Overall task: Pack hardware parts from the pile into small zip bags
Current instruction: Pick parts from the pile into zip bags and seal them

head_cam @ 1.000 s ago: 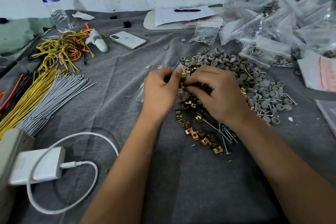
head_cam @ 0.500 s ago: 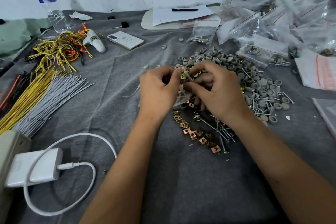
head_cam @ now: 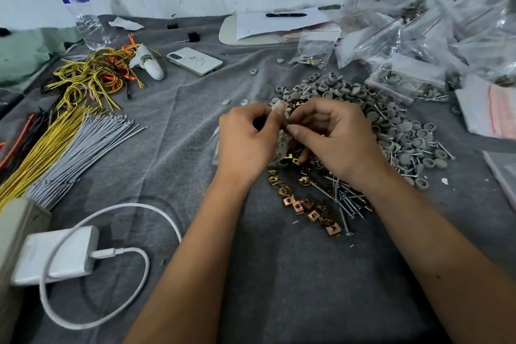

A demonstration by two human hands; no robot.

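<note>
Here, two bare hands meet above a grey felt-like cloth (head_cam: pixel 279 274). The left hand (head_cam: pixel 245 142) pinches the mouth of one small clear crinkly zip bag (head_cam: pixel 280 139), held just over the pile; the right hand (head_cam: pixel 335 139) pinches its other edge, fingers curled. Beneath lie brassy square clips (head_cam: pixel 304 204), thin steel screws (head_cam: pixel 343 201) and round grey rubbery caps (head_cam: pixel 396 126), too many to count.

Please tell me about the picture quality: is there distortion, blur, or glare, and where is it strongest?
Head view: wide-angle distortion bends the edges, so the water bottle leans; lighting is soft, with faint shadows under the charger cable; the filled zip bags at upper right show pale glare and blur; the small zip bag between the left hand and right hand is hard to make out.
</note>
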